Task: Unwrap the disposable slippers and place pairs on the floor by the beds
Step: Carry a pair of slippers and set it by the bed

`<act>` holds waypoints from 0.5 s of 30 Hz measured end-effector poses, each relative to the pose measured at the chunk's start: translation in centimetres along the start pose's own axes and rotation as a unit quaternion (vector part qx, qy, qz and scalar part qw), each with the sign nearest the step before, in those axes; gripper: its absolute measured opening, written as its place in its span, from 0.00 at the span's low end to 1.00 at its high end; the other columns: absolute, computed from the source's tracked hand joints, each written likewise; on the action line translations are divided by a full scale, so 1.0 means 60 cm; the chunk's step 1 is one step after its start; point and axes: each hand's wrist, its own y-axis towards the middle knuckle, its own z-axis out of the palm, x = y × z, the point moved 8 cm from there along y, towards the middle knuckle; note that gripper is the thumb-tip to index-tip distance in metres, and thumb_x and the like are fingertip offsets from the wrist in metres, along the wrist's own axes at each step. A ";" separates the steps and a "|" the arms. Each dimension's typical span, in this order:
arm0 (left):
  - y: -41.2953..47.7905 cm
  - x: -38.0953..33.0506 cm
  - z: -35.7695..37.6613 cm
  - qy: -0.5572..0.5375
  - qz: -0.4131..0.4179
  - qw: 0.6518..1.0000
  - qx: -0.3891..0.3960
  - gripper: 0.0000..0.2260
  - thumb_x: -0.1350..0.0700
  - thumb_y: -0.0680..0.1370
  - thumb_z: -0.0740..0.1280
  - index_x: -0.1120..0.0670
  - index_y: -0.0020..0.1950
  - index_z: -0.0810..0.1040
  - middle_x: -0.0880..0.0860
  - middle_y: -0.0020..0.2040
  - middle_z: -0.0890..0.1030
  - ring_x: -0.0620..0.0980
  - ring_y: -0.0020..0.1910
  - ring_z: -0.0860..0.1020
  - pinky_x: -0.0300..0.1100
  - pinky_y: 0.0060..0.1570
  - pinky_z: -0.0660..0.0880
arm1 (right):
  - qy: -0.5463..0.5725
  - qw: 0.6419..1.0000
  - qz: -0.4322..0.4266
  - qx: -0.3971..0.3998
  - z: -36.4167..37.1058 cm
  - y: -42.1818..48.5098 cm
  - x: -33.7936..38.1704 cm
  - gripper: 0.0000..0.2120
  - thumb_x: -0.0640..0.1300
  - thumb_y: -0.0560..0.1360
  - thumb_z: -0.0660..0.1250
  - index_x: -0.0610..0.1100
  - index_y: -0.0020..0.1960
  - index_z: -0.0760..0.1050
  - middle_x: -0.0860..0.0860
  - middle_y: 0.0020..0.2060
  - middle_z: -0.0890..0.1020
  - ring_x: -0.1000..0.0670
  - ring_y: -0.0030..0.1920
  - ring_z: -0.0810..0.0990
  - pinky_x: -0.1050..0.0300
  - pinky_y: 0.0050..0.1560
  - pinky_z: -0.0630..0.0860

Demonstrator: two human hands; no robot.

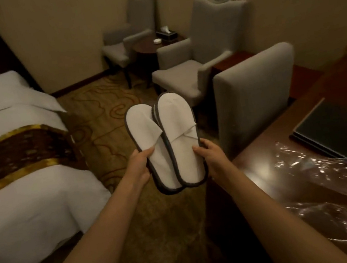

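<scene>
A dim hotel room with a swirl-patterned carpet [112, 144]. A bed [32, 195] with white linen and a brown and gold runner stands at the left, grey armchairs [182, 74] stand ahead, and a dark desk [259, 163] at the right has crumpled clear plastic wrap [332, 189] lying on it.

A pair of white slippers [171, 145] with dark edging is held in the air over the carpet, between bed and desk, out of its wrap. The left hand [142, 167] grips the left slipper's outer edge, thumb on top and fingers curled beneath. The right hand [211, 155] pinches the right slipper's outer edge the same way. The right slipper partly overlaps the left.

The slippers' long axes run away from the person, leaning slightly leftward. The toes point toward the armchairs, the heels toward the person, and the uppers face up.

The step in hand looks like carrying the pair to the bedside. To do it well, keep both edges pinched, lower the pair flat onto the carpet beside the bed, and set the slippers side by side without overlap.
</scene>
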 end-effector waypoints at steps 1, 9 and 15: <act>0.016 -0.010 -0.027 -0.002 0.001 1.000 -0.013 0.19 0.66 0.76 0.64 0.63 0.67 0.70 0.61 0.63 0.77 0.56 0.52 0.78 0.49 0.49 0.74 | -0.005 1.000 0.001 0.007 0.025 0.017 -0.004 0.13 0.38 0.76 0.64 0.41 0.60 0.72 0.49 0.48 0.80 0.51 0.45 0.79 0.53 0.48 0.78; 0.126 -0.035 -0.218 -0.054 -0.053 0.992 -0.103 0.25 0.67 0.77 0.64 0.61 0.73 0.63 0.61 0.68 0.72 0.59 0.65 0.73 0.49 0.58 0.72 | -0.012 0.995 0.100 0.025 0.162 0.153 -0.060 0.22 0.40 0.74 0.67 0.43 0.66 0.68 0.45 0.59 0.76 0.45 0.52 0.79 0.49 0.47 0.78; 0.224 -0.033 -0.287 -0.090 -0.132 0.979 -0.127 0.21 0.66 0.77 0.64 0.59 0.70 0.67 0.60 0.67 0.73 0.60 0.66 0.71 0.51 0.56 0.72 | -0.107 0.982 0.137 0.067 0.244 0.280 -0.091 0.21 0.43 0.74 0.67 0.47 0.67 0.68 0.55 0.49 0.74 0.54 0.44 0.73 0.59 0.36 0.69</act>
